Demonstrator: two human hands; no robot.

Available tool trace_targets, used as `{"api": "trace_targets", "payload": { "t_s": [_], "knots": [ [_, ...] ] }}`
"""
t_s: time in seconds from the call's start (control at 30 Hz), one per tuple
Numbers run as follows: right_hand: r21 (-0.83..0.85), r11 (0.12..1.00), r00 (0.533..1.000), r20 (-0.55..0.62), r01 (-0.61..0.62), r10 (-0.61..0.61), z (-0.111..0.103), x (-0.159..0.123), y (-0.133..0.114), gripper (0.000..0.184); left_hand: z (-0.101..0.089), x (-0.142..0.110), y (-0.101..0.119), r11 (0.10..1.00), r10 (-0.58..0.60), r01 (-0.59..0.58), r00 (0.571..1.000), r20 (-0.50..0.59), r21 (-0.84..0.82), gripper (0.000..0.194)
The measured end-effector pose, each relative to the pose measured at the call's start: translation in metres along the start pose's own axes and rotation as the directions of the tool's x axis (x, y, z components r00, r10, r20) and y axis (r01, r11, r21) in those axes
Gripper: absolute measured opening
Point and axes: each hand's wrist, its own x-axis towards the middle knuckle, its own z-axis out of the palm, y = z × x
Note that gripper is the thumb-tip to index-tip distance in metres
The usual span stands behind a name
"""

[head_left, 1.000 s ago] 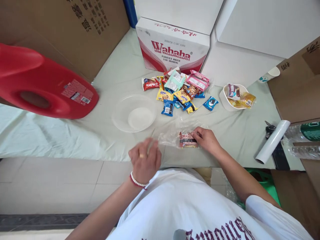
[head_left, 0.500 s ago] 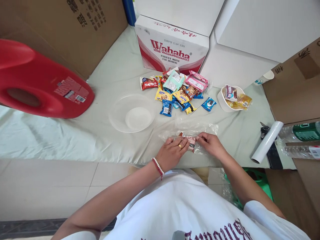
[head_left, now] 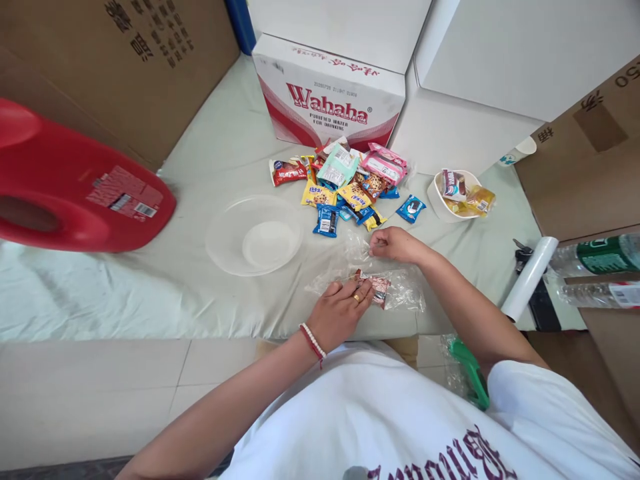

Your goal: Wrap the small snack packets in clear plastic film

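Observation:
My left hand (head_left: 343, 310) lies flat, fingers stretched out, over a red-brown snack packet (head_left: 381, 291) near the table's front edge. The packet rests on or within a clear plastic bag (head_left: 407, 293); which of the two I cannot tell. My right hand (head_left: 397, 245) is closed in a pinch on a raised part of the clear plastic, just beyond the packet. Ahead of both hands is a pile of small wrapped snacks (head_left: 353, 177) in yellow, blue, pink and green wrappers. A shallow translucent bowl (head_left: 227, 235) stands to the left.
A large red jug (head_left: 75, 180) stands at the left. Behind the snacks is a white Wahaha carton (head_left: 330, 100). To the right are a white tub (head_left: 440, 203) with packets in it, a white roll (head_left: 531, 279) and plastic bottles (head_left: 600, 293).
My right hand has moved forward and slightly left, lifting a part of the clear plastic away from the packet. My left hand stays over the packet. The whole view has shifted slightly.

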Motion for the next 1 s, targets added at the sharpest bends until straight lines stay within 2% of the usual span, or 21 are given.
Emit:
{"api": "trace_targets", "payload": {
  "t_s": [0.07,0.13,0.2,0.3,0.4,0.5,0.57,0.63,0.67,0.7,0.73,0.77,0.87,0.93,1.0],
  "knots": [
    [0.12,0.989,0.996,-0.02,0.086,-0.085,-0.003,-0.012,-0.004,0.02,-0.002,0.0,0.001,1.0,-0.002,0.003,1.0,0.011,-0.004,0.041],
    [0.133,0.976,0.985,-0.054,0.171,-0.165,0.0,-0.033,-0.011,0.021,-0.003,0.001,0.002,1.0,-0.009,0.009,0.999,0.035,-0.015,0.043],
    [0.036,0.958,0.957,-0.078,0.283,-0.28,0.011,-0.056,-0.02,0.015,-0.004,0.003,0.003,0.999,-0.016,0.019,0.997,0.07,-0.037,0.044],
    [-0.132,0.881,0.882,-0.077,0.454,-0.466,0.041,-0.084,-0.023,0.017,0.002,0.002,0.001,0.992,-0.032,0.045,0.993,0.109,-0.117,0.041],
    [-0.198,0.855,0.846,-0.157,0.479,-0.51,0.071,-0.099,-0.012,0.029,0.013,-0.007,-0.007,0.954,-0.06,0.082,0.995,0.086,-0.29,0.044],
    [-0.237,0.849,0.825,-0.218,0.473,-0.521,0.092,-0.101,0.001,0.038,0.02,-0.024,-0.018,0.846,-0.129,0.108,0.992,-0.004,-0.522,0.05],
    [-0.279,0.845,0.822,-0.23,0.457,-0.521,0.101,-0.1,0.005,0.042,0.018,-0.033,-0.025,0.741,-0.303,0.201,0.952,-0.052,-0.641,0.047],
    [-0.317,0.844,0.827,-0.234,0.432,-0.511,0.107,-0.099,0.005,0.044,0.013,-0.033,-0.031,0.649,-0.509,0.327,0.857,-0.073,-0.687,0.041],
    [-0.331,0.845,0.832,-0.23,0.421,-0.504,0.108,-0.099,0.005,0.044,0.01,-0.03,-0.034,0.623,-0.578,0.376,0.812,-0.079,-0.686,0.045],
    [-0.34,0.845,0.838,-0.222,0.413,-0.499,0.108,-0.098,0.003,0.044,0.008,-0.025,-0.036,0.612,-0.611,0.409,0.788,-0.077,-0.676,0.056],
    [-0.343,0.846,0.844,-0.21,0.41,-0.494,0.108,-0.098,0.002,0.044,0.006,-0.019,-0.039,0.613,-0.612,0.423,0.788,-0.063,-0.668,0.065],
    [-0.339,0.847,0.847,-0.202,0.41,-0.491,0.107,-0.098,0.001,0.045,0.006,-0.014,-0.042,0.612,-0.594,0.42,0.803,-0.039,-0.67,0.066],
    [-0.292,0.851,0.841,-0.205,0.436,-0.501,0.103,-0.098,0.002,0.046,0.006,-0.012,-0.052,0.582,-0.539,0.376,0.843,0.004,-0.721,0.026],
    [-0.234,0.848,0.82,-0.231,0.476,-0.524,0.101,-0.097,0.004,0.043,0.006,-0.025,-0.06,0.59,-0.519,0.361,0.855,0.003,-0.722,0.029],
    [-0.18,0.844,0.804,-0.258,0.505,-0.536,0.1,-0.097,0.007,0.04,0.004,-0.047,-0.066,0.659,-0.458,0.364,0.888,0.034,-0.658,0.03]
  ]
}}
